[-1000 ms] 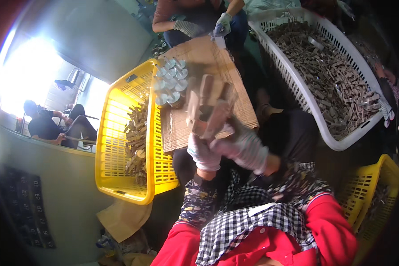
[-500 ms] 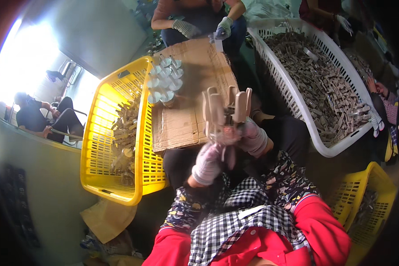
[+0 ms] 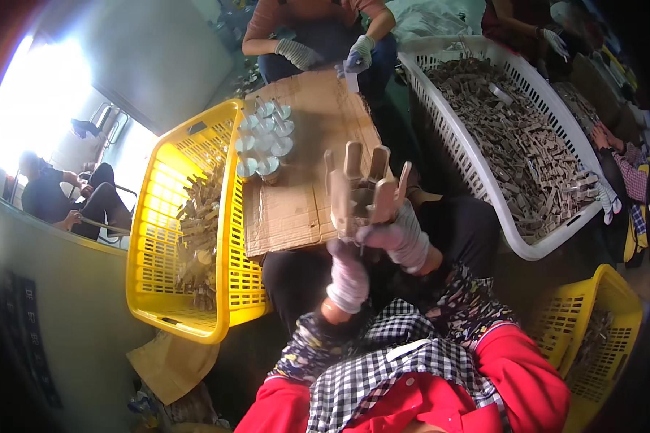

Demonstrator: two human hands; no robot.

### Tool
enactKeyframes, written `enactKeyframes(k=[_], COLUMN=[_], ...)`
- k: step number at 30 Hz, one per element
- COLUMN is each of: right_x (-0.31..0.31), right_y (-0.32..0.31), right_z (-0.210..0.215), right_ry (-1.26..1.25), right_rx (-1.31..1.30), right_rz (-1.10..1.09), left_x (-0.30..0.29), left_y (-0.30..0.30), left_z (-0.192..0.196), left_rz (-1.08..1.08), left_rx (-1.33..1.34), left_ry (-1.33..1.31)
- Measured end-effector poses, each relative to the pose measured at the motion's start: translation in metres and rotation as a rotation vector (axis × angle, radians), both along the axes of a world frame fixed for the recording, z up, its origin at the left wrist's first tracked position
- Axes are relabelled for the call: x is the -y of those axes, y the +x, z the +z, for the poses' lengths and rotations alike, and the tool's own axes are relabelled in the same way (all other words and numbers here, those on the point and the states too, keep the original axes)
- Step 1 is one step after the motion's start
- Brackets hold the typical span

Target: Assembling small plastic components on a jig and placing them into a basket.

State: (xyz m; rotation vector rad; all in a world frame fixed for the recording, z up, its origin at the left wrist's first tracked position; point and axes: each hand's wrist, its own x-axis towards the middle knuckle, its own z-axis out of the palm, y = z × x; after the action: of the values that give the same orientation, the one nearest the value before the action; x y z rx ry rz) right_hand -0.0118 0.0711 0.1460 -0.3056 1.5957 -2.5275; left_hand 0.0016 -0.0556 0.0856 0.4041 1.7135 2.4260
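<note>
Holding a bundle of flat wooden pieces (image 3: pixel 361 189) upright above the lap, the person grips it from below with both gloved hands. The left hand (image 3: pixel 348 274) wraps the lower end, its fingers (image 3: pixel 343 254) curled shut about the stems; the right hand (image 3: pixel 397 237) closes on the bundle just beside it, fingers folded tight, with no gap showing on either hand. The pieces fan out at the top, several tips standing apart, and something small and metallic seems to sit among them, too blurred to name.

The bundle hangs in the air in front of a cardboard sheet (image 3: pixel 296 209) that serves as the desk, near its lower right edge and not touching it. On the far left of the sheet stands a cluster of small metal cups (image 3: pixel 266 141). A yellow basket (image 3: pixel 159 238) of mixed parts lies just left of the cardboard; a white basket (image 3: pixel 484 180) heaped with brown pieces lies to the right, and a second yellow basket (image 3: pixel 592 339) sits at lower right.

To do this step well, judged from the grip, the pieces should be kept level at their lower ends and squeezed evenly, since the loose fan at the top suggests that one could slip sideways. Across the cardboard another person's gloved hands (image 3: pixel 357 54) work separately.
</note>
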Motion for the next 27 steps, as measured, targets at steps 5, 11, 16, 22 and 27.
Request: enactKeyframes(k=[5,11,16,22,27], right_x=[0.006,0.015,0.027,0.034,0.036], right_y=[-0.001,0.009,0.016,0.021,0.02], right_z=[-0.006,-0.006,-0.012,-0.01,-0.008], right_ry=[0.341,0.01,-0.033,0.192,0.014], right_rx=[-0.247,-0.161,-0.194,-0.324,-0.304], right_rz=[-0.381,-0.214,-0.298,-0.481,-0.44], left_x=[0.002,-0.023,-0.018,-0.014,-0.01], left_y=[-0.012,0.0,-0.003,-0.005,-0.012], left_z=[-0.001,0.014,-0.002,-0.007,-0.011], left_rz=[0.014,0.28,0.363,0.106,-0.12], left_rx=[-0.048,0.061,0.114,0.32,0.498], left_ry=[-0.328,0.166,0.118,0.227,0.329])
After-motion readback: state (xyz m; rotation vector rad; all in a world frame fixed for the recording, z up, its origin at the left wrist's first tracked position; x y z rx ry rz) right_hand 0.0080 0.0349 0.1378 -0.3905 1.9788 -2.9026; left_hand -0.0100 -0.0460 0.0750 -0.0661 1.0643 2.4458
